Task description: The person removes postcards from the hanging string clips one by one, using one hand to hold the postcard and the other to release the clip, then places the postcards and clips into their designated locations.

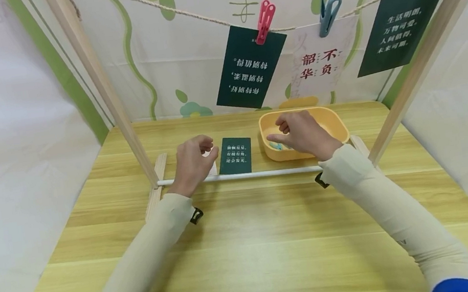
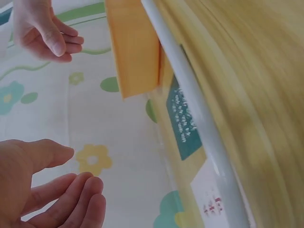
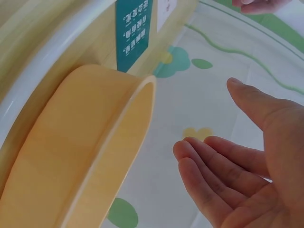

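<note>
The dark-green rectangular card with white lettering [image 1: 236, 155] lies on the wood-grain worktop [image 1: 238, 244], long axis pointing away from the person, between the hands but nearer the left hand [image 1: 192, 164]. Both are empty, thumbs apart from loosely curved fingers, the right hand [image 1: 303, 134] over the yellow rounded basket [image 1: 290, 153].

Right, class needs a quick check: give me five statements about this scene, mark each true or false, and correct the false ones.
1. A pink clothespin clips a dark green card to the rope. True.
2. The large characters on the middle hanging card are green. False: they are red.
3. The right hand grips a clothespin. False: it holds nothing.
4. In the head view, the yellow basin is right of the green card lying on the table. True.
5. The left hand holds nothing. True.
</note>
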`<state>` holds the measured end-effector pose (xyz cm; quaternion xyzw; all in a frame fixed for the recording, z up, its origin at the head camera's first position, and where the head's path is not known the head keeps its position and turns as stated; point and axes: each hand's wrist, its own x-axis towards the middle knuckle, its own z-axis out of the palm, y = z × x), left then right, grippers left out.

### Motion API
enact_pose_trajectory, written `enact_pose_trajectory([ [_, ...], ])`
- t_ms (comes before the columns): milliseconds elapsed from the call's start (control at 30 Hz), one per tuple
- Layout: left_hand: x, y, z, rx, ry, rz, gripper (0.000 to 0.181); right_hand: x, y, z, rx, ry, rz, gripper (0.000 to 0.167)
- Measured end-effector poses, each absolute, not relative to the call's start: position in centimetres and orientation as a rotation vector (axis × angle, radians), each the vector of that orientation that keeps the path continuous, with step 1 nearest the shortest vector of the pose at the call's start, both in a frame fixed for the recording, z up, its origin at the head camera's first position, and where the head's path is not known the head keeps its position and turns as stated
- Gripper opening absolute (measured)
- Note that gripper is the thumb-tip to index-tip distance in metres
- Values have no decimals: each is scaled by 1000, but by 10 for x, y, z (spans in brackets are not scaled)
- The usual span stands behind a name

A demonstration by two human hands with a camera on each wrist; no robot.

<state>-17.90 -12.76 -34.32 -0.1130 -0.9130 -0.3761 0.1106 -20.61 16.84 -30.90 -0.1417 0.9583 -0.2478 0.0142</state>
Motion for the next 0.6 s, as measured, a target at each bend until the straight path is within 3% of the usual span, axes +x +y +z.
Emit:
enact_pose_trajectory([
  [600, -174, -126, -327, -402, -2608, -1099, 21, -189, 169, -294, -481, 2974, -798, 50],
])
